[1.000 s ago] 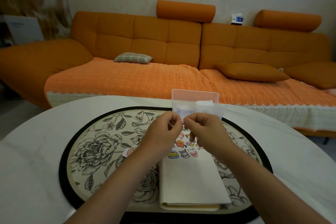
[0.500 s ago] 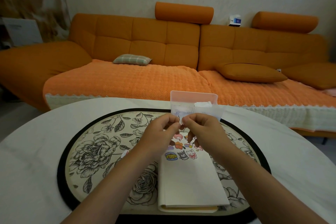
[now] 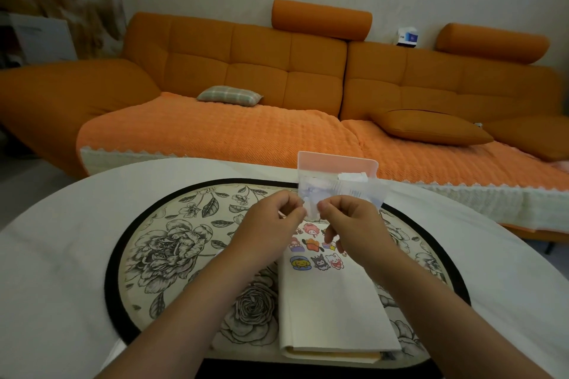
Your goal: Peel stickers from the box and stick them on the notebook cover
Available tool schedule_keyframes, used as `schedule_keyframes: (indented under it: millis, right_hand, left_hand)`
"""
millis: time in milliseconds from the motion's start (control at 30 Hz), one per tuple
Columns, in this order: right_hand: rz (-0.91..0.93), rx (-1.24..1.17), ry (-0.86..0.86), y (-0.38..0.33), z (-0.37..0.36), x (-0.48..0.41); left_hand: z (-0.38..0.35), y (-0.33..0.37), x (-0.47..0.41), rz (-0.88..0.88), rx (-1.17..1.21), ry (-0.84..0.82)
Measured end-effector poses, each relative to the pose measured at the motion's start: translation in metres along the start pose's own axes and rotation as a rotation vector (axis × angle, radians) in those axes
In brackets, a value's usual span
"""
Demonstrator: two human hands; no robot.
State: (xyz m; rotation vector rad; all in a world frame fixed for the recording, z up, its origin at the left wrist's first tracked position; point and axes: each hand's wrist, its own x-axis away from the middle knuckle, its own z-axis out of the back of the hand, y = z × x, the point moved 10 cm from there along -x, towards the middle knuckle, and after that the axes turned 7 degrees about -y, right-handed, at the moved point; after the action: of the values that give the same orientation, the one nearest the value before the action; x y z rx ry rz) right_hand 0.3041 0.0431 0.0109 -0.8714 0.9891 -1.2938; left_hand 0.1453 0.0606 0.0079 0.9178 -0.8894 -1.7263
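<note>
- Cream notebook [image 3: 332, 311] lies closed on the round floral mat [image 3: 172, 249], right of the mat's middle, with a cluster of cartoon stickers [image 3: 317, 255] on the far part of its cover.
- Pink box [image 3: 335, 164] stands just beyond the notebook's far end, with pale papers showing inside it.
- Left hand [image 3: 271, 221] and right hand [image 3: 351, 221] meet above the notebook's far end, in front of the box.
- Both pinch one small pale sticker slip [image 3: 311, 209] between thumb and forefinger, the other fingers curled.
- Whether a sticker has parted from its backing cannot be told.
- White table [image 3: 61, 255] carries the mat; an orange sofa [image 3: 246, 64] fills the far side.
</note>
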Motion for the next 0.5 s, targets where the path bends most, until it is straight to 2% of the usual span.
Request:
schedule_keyframes:
  millis: [100,267,367,500]
  right_hand:
    - [-0.037,0.001,0.049,0.007,0.004,-0.002]
    - [-0.018,0.047,0.178,0.001,0.02,-0.018]
    - [0.055,0.266,0.257,-0.016,0.031,-0.044]
    - [0.097,0.701,0.347,-0.028,0.04,-0.089]
  left_hand:
    - [0.01,-0.006,0.0,0.006,-0.106,0.027]
    - [0.03,-0.015,-0.002,0.041,-0.108,0.061]
    - [0.033,-0.017,-0.003,0.049,-0.109,0.05]
    - [0.033,-0.022,-0.003,0.062,-0.105,0.023]
